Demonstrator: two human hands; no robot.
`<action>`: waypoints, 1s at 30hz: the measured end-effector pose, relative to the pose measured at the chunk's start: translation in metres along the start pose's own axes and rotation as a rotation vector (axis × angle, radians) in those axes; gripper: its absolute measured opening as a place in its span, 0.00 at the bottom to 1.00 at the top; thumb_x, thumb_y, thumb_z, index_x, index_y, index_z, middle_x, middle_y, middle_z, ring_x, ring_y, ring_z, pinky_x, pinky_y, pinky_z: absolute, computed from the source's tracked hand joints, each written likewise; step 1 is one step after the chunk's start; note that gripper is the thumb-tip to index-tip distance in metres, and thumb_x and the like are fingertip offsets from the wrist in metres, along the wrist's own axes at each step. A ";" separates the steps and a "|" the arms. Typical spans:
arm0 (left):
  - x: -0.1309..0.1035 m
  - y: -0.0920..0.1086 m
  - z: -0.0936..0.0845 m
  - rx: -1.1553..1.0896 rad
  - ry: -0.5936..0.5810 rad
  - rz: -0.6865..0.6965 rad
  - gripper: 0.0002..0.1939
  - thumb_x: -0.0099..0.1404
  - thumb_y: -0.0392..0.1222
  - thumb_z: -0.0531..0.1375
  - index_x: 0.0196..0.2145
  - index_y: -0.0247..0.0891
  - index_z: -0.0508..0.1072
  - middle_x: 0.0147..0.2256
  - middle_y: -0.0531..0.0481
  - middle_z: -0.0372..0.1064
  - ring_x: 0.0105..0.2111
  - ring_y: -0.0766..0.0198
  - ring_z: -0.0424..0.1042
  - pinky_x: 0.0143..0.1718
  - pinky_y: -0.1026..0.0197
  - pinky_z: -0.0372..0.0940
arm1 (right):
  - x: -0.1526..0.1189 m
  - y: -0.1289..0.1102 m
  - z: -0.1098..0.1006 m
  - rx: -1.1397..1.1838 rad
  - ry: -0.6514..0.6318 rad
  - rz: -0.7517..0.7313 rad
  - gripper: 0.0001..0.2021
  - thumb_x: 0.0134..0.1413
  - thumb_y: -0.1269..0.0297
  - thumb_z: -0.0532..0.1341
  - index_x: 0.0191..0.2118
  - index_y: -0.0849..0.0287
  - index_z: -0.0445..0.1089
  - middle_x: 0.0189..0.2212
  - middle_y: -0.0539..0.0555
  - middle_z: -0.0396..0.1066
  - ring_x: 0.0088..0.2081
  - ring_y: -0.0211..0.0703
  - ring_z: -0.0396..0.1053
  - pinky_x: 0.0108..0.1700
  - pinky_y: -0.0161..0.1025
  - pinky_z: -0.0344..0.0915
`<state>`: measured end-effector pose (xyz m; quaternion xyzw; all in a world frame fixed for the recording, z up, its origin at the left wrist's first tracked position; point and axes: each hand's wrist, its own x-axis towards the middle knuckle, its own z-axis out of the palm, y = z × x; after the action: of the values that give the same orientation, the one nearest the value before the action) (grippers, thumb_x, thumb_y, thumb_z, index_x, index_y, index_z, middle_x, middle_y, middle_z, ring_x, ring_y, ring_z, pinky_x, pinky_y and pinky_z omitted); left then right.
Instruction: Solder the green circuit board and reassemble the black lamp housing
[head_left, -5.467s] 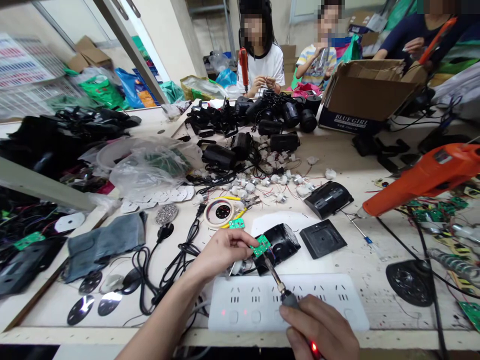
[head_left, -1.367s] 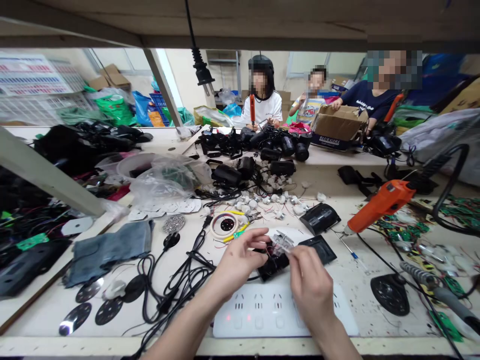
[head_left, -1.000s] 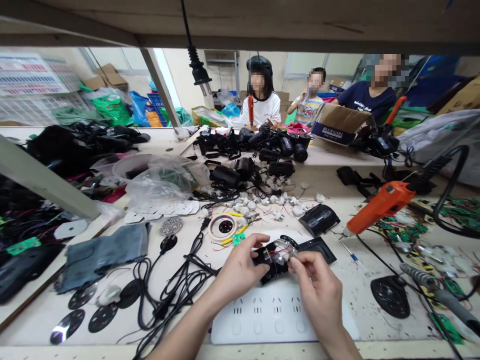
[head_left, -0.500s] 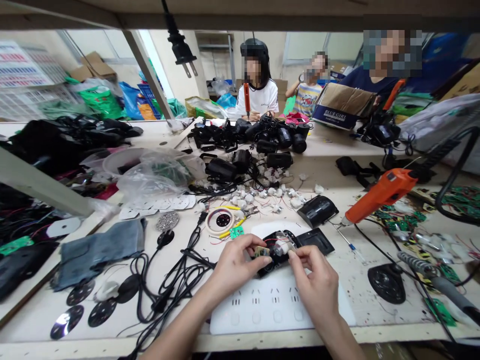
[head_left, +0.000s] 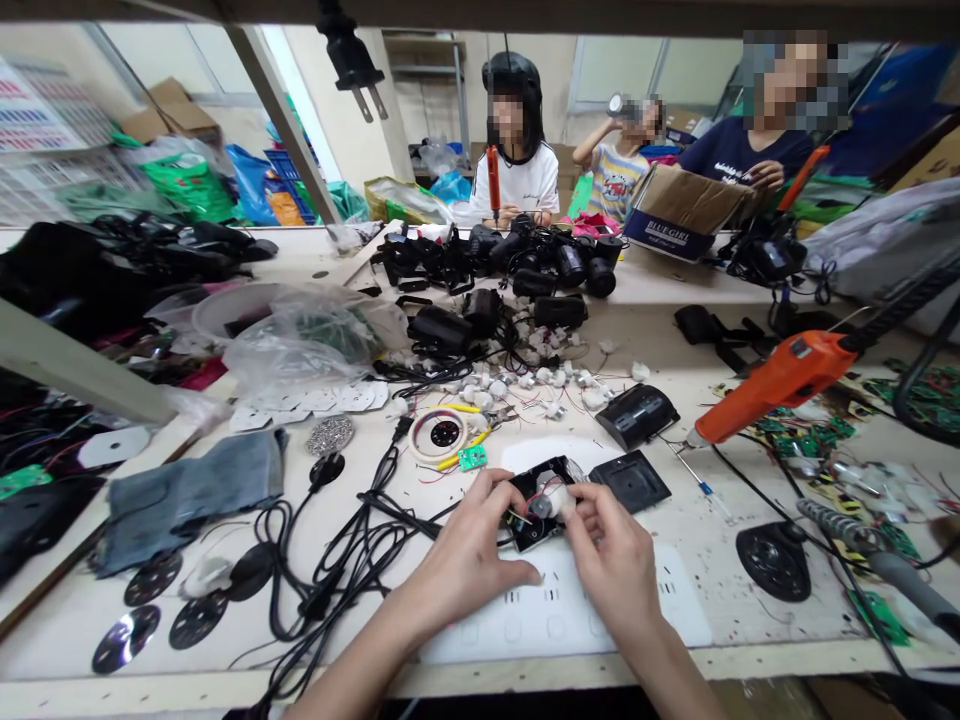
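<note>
By the power strip (head_left: 534,612), the left hand (head_left: 474,550) arches, fingers parted; the right hand (head_left: 616,550) pinches a motor (head_left: 553,499) in the upward-facing black housing (head_left: 529,537), long axis slanting away rightward.

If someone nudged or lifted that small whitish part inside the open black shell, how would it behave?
The whitish part is probably stiff, judging by its blocky form. Thin red wires beside it inside the black shell might snag or tug. Its rounded grey end could let it roll a little once free of the right hand.
</note>
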<state>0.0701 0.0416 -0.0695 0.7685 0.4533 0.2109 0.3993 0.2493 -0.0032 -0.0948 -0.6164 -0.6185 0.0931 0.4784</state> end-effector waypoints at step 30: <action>-0.011 0.006 -0.007 0.008 0.234 -0.028 0.17 0.48 0.42 0.71 0.34 0.42 0.71 0.42 0.48 0.69 0.41 0.56 0.71 0.33 0.61 0.69 | 0.004 -0.013 0.011 0.178 -0.005 0.227 0.09 0.61 0.61 0.59 0.32 0.59 0.70 0.23 0.51 0.72 0.23 0.40 0.72 0.24 0.32 0.70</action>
<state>0.0634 0.0337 -0.0600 0.7337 0.5085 0.2919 0.3435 0.2331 0.0024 -0.0897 -0.6373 -0.5351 0.2027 0.5161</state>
